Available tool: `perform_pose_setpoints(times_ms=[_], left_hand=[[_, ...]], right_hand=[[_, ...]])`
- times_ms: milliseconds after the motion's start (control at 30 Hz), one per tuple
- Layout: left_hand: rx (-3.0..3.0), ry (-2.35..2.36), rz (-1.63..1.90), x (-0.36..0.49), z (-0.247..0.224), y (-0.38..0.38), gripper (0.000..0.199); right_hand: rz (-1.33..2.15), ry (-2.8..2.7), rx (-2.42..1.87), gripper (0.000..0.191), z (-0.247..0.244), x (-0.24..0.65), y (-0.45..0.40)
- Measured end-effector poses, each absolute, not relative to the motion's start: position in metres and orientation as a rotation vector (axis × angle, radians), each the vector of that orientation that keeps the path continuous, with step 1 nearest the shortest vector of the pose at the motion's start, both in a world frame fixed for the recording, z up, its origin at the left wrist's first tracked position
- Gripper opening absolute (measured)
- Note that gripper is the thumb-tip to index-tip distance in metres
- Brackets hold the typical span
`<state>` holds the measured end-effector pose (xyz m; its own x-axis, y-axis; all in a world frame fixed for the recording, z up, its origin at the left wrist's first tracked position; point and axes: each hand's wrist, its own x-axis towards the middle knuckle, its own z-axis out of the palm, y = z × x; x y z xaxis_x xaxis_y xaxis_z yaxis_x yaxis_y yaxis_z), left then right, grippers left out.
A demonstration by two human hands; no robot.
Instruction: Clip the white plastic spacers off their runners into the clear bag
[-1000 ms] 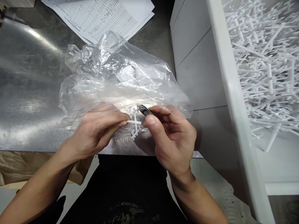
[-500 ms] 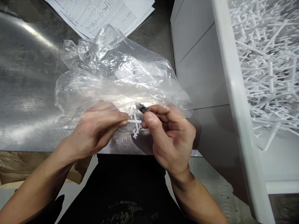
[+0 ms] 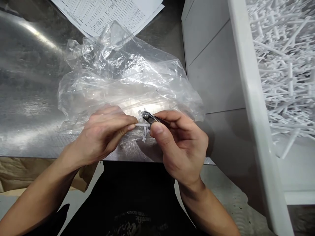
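A small branched white plastic piece is pinched at its stem between the thumb and fingers of my left hand. My right hand is closed on dark metal nail clippers, whose jaws are at the upper part of the white piece. Whether the jaws are closed on it is too small to tell. Behind and under both hands spreads a crumpled clear plastic bag.
The metal table holds printed sheets at the back. On the right, a tall white bin contains many white plastic sprues. Brown paper lies below the table's front edge at left.
The clippers have moved slightly left and down over the white piece, which has turned a little. My left hand holds nearly the same place. The whole view has shifted slightly.
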<state>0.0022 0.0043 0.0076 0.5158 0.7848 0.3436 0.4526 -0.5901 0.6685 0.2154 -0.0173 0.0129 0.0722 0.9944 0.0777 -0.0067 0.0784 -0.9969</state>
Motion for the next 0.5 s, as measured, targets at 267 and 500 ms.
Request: perform_pose_setpoints(times_ms=[267,500], left_hand=[[2.236,1.010,0.890,0.0029,0.0086,0.0045,0.011],[2.282,0.982,0.921,0.0053,0.0061,0.0057,0.012]], right_hand=[[1.114,-1.185,-1.150,0.010,0.0148,0.2158,-0.0177],[1.109,-1.206,-1.164,0.010,0.0136,0.2134,-0.0185]])
